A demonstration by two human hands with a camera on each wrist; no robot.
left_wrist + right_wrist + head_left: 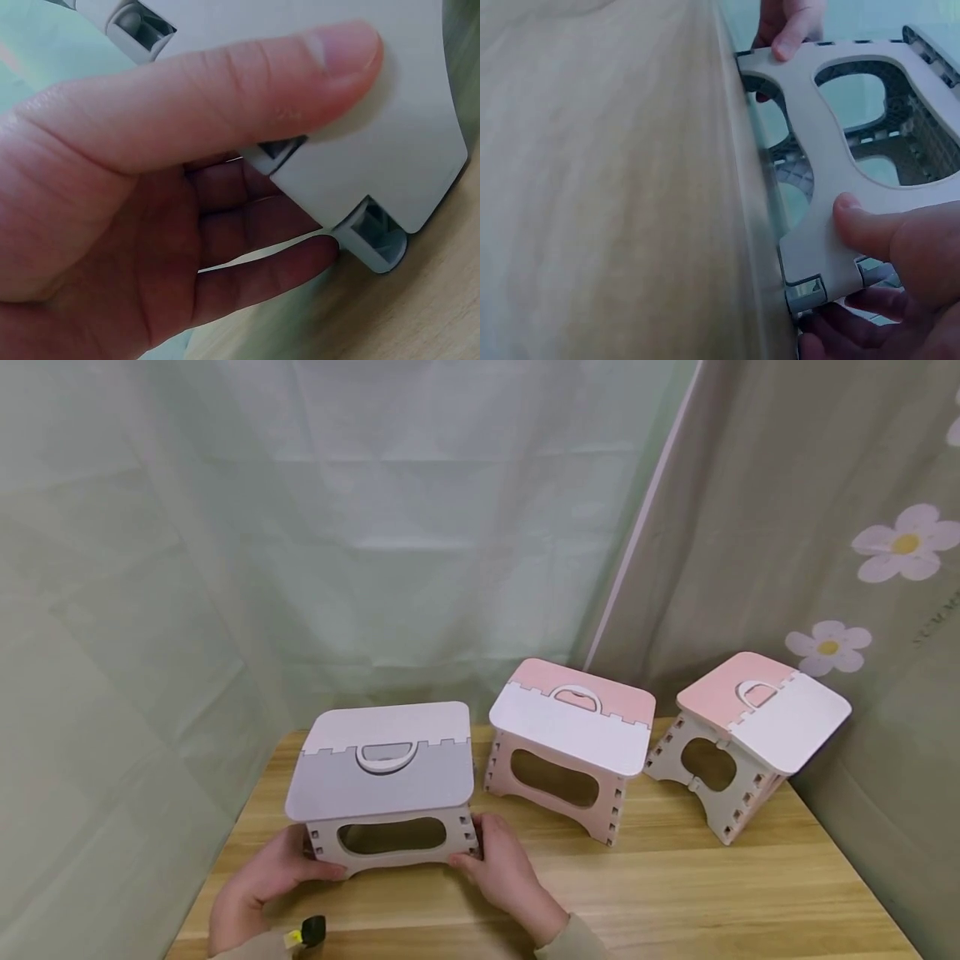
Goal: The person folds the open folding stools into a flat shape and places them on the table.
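A folding step stool (322, 785) with a grey-and-white top and a white carry handle stands unfolded on the table at the left. My left hand (273, 868) grips its left leg near the foot; in the left wrist view the thumb (300, 86) lies on the outer face and the fingers reach behind the edge. On the opposite side my right hand (504, 867) holds the right leg low down. From the right wrist view, the right thumb (866, 229) presses the white leg panel (821, 150), with fingers around its hinged edge.
Close to the right hand is a pink-and-white folding stool (570, 739), also unfolded. Another pink-and-white stool (795, 718) stands turned at the far right. All share a wooden table (675, 902), with curtains (420, 527) hanging behind it.
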